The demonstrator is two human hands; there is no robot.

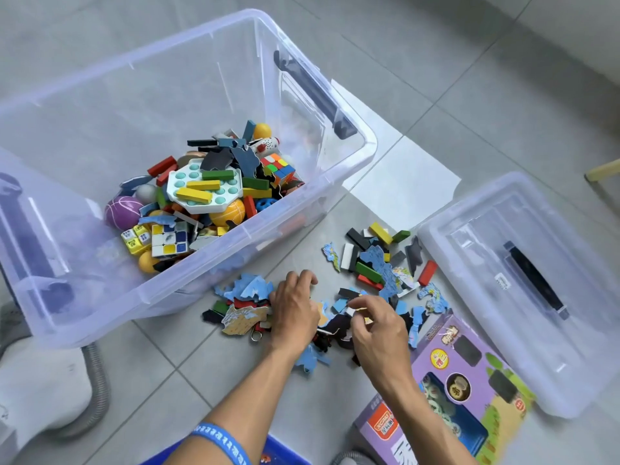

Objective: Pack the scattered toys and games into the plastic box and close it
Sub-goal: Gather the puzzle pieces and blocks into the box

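Observation:
A large clear plastic box (335, 182) stands open on the tiled floor, holding balls, cubes, coloured wooden blocks and puzzle pieces. Its clear lid (469, 236) with a dark handle lies to the right. Scattered blue puzzle pieces (248, 288) and wooden blocks (369, 271) lie on the floor in front of the box. My left hand (293, 310) presses palm down on a heap of pieces, fingers curled over them. My right hand (375, 325) pinches a few small pieces between its fingertips just above the floor.
A purple game carton (469, 391) lies at the lower right, partly under my right forearm. A sheet of white paper (402, 186) sits between box and lid. A grey ribbed hose (97, 391) curls at the lower left. A blue object (281, 451) is at the bottom edge.

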